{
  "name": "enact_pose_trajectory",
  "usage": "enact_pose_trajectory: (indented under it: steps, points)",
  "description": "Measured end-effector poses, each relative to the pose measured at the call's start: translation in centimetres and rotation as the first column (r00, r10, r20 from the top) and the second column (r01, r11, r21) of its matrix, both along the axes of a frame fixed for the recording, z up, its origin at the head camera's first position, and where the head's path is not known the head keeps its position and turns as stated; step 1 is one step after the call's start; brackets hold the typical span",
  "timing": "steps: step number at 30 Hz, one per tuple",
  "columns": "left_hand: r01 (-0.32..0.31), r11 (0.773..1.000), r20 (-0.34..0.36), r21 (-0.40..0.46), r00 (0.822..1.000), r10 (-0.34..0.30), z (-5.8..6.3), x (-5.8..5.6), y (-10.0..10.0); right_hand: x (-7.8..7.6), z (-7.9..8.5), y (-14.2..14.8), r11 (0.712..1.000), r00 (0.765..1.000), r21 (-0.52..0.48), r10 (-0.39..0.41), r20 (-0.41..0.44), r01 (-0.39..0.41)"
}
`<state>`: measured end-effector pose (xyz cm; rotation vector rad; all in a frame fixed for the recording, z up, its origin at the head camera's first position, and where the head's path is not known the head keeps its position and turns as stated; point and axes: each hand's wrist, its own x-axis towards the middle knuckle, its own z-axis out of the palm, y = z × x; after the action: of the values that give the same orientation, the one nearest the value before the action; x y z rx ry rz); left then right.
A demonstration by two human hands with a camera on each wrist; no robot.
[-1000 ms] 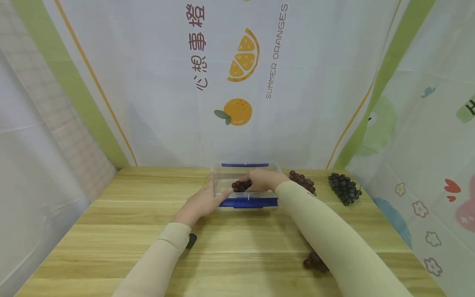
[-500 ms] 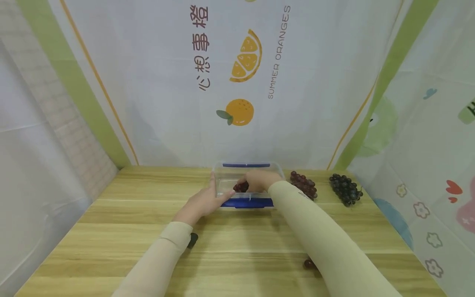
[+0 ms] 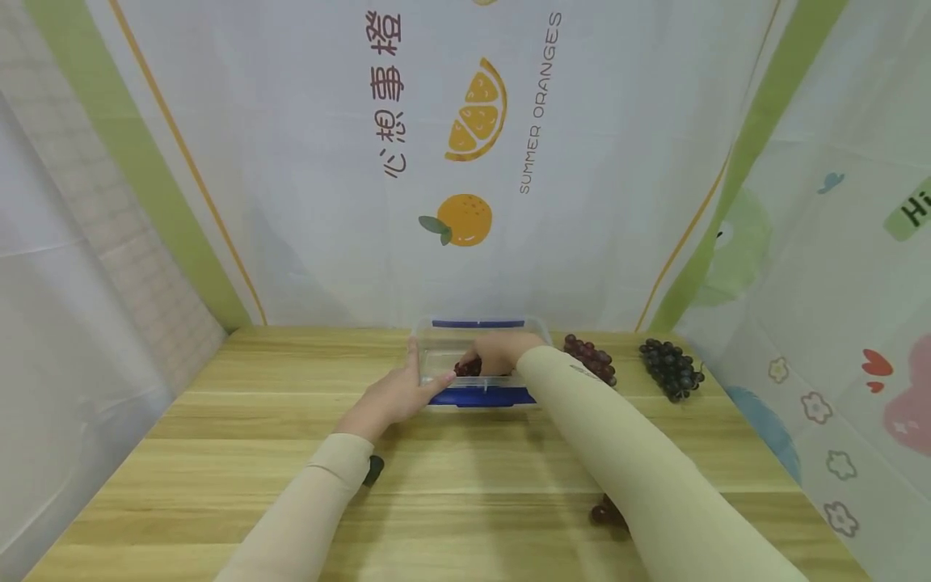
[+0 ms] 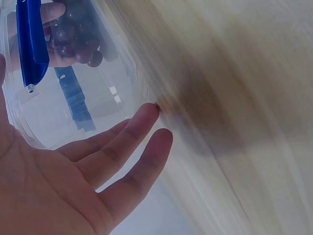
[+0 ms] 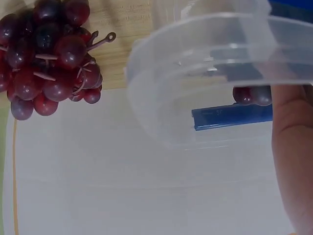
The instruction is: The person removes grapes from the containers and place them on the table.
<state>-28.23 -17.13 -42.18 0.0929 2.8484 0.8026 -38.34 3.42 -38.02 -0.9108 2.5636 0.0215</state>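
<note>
A clear plastic food container (image 4: 105, 81) with blue latches (image 3: 480, 397) stands at the back of the table. My right hand (image 3: 502, 352) reaches down inside it and holds a bunch of dark red grapes (image 3: 468, 369), whose right part that hand hides. Through the container wall, the left wrist view shows fingers on both sides of these grapes (image 4: 76, 36). My left hand (image 3: 396, 396) rests at the container's front left corner, its thumb at the front rim. Its fingers (image 4: 122, 152) lie nearly straight against the outside of the left wall.
Right of the container lies another bunch of red grapes (image 3: 591, 360), with black grapes (image 3: 671, 369) farther right. More dark red grapes (image 3: 606, 512) show partly from under my right forearm. A printed cloth (image 3: 334, 267) hangs behind the wooden table (image 3: 465, 485).
My right hand has shifted a little left with the grapes and sits lower in the container. The right forearm covers more of the near grapes than a second ago. My left hand stays put.
</note>
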Motion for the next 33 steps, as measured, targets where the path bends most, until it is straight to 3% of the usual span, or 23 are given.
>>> enact_pose_trajectory:
  steps: [11,33]
  points:
    - [0.002,1.000,-0.006,-0.011,1.000,-0.002,0.0,0.1,0.0,-1.2,-0.4,-0.2,0.998,0.997,0.031,-0.048,0.058,0.046]
    - [0.001,1.000,-0.023,0.000,1.000,-0.001,-0.1,-0.2,0.0,-0.8,-0.4,0.1,0.991,0.997,-0.106,0.074,-0.031,-0.077]
